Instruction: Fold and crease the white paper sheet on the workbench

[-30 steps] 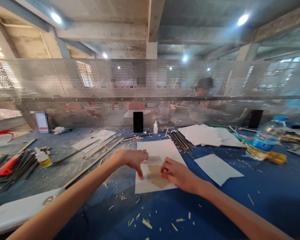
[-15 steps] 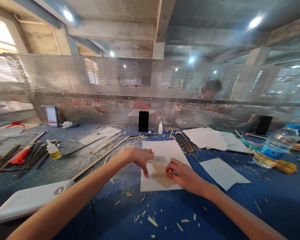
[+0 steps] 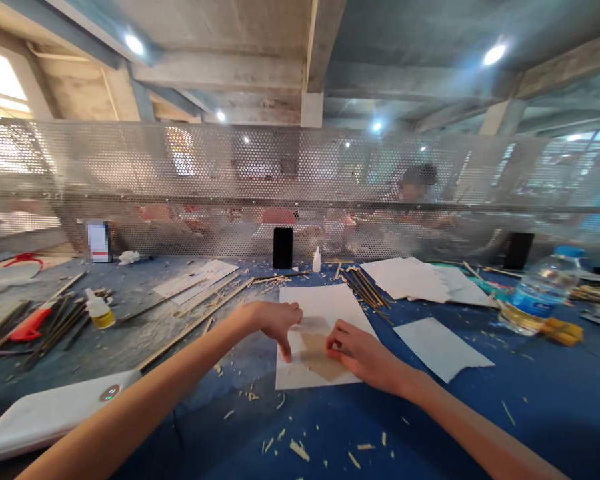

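Observation:
A white sheet of paper (image 3: 315, 300) lies on the blue table in front of me, with a tan patch (image 3: 317, 357) on its middle that may be a thin piece or a shadow. My left hand (image 3: 280, 327) rests on the sheet's left part, thumb and fingers spread apart, holding nothing. Over the right side of the tan patch, my right hand (image 3: 353, 350) has its thumb and fingertips pinched together. Whatever is between those fingertips, if anything, is too small to make out.
Wood shavings (image 3: 300, 450) litter the blue table. To the left are a white power bank (image 3: 55, 410), a yellow-labelled glue bottle (image 3: 100, 310) and a red-handled tool (image 3: 31, 325). Rightward lie torn paper (image 3: 443, 347), thin sticks (image 3: 367, 290) and a water bottle (image 3: 540, 293). A perforated metal screen (image 3: 205, 180) stands behind.
The view has shifted slightly, so everything sits a little further left and lower. Both hands keep nearly the same place on the sheet.

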Demonstrator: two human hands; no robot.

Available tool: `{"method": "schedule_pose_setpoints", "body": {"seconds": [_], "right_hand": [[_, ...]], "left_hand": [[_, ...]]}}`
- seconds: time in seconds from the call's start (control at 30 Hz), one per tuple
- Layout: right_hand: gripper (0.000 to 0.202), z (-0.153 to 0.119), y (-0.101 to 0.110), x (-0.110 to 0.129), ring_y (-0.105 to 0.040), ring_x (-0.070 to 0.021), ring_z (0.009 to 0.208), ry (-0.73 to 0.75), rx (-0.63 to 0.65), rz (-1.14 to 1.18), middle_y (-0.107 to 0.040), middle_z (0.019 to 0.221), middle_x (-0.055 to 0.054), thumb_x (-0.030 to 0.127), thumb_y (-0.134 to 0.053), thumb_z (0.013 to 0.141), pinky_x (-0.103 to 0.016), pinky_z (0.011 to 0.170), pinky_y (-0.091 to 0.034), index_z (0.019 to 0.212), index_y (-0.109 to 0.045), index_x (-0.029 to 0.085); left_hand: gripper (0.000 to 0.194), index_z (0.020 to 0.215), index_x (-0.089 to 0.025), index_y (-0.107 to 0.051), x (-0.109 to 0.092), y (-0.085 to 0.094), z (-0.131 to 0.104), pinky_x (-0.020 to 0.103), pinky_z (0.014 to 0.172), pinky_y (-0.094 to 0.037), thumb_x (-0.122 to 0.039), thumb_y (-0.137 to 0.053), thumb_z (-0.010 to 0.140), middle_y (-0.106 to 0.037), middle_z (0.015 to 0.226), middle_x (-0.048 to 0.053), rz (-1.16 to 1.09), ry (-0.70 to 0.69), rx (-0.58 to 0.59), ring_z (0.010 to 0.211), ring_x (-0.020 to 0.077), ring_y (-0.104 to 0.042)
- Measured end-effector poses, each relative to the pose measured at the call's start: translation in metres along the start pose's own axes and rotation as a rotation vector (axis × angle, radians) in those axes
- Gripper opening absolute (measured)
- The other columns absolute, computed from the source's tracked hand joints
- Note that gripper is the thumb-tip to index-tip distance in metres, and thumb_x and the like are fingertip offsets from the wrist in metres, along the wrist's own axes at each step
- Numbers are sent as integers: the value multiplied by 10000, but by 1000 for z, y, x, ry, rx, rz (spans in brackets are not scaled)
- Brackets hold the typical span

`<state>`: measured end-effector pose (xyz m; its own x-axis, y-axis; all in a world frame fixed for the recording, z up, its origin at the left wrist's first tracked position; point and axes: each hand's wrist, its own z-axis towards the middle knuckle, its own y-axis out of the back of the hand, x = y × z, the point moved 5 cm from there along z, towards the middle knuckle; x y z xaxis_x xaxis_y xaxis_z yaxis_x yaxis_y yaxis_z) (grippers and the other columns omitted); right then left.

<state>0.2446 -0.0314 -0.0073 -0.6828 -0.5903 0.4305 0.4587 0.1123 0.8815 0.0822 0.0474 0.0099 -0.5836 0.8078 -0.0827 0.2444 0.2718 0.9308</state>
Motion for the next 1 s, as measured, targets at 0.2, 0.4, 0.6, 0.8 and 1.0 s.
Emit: {"method": "schedule_pose_setpoints", "body": {"seconds": [0.2, 0.4, 0.6, 0.8, 1.0], "right_hand": [[82, -1, -1, -1, -592, -167, 904, 15, -7, 6, -562, 1013, -38, 223, -527, 953, -285, 805, -465, 970, -605, 204], [90, -1, -2, -1, -589, -170, 900, 6, -1, -9, -557, 1017, -42, 232, -522, 955, -284, 803, -472, 973, -607, 208], [88, -1, -1, 1, -591, -171, 912, 10, 4, -18, -566, 1030, -48, 210, -531, 948, -283, 821, -473, 983, -611, 199], [88, 0, -1, 2, -596, -171, 915, -6, 19, -50, -571, 1034, -53, 205, -542, 948, -281, 813, -477, 983, -621, 187], [85, -1, 0, 4, -592, -174, 926, -4, 2, -72, -577, 1029, -52, 200, -552, 947, -284, 818, -469, 986, -626, 183]], "left_hand": [[765, 1161, -131, -553, -1, 1, -1, 342, 888, -471, -553, -804, 573, -559, 1232, 174, 30, -3, 20, 1068, 317, -563], [756, 1148, -144, -560, 0, 0, -1, 345, 893, -470, -551, -812, 562, -564, 1211, 153, 14, 3, 27, 1052, 323, -567], [717, 1127, -168, -568, -3, 2, -4, 361, 908, -457, -540, -813, 565, -576, 1192, 130, -7, -12, 13, 1068, 333, -554], [777, 1161, -119, -557, -3, 1, -6, 327, 890, -453, -547, -824, 571, -559, 1201, 155, 2, 6, 13, 1059, 323, -550], [730, 1142, -163, -563, -2, 0, -4, 341, 895, -455, -534, -824, 571, -572, 1182, 127, 14, -5, 6, 1063, 324, -547]]}}
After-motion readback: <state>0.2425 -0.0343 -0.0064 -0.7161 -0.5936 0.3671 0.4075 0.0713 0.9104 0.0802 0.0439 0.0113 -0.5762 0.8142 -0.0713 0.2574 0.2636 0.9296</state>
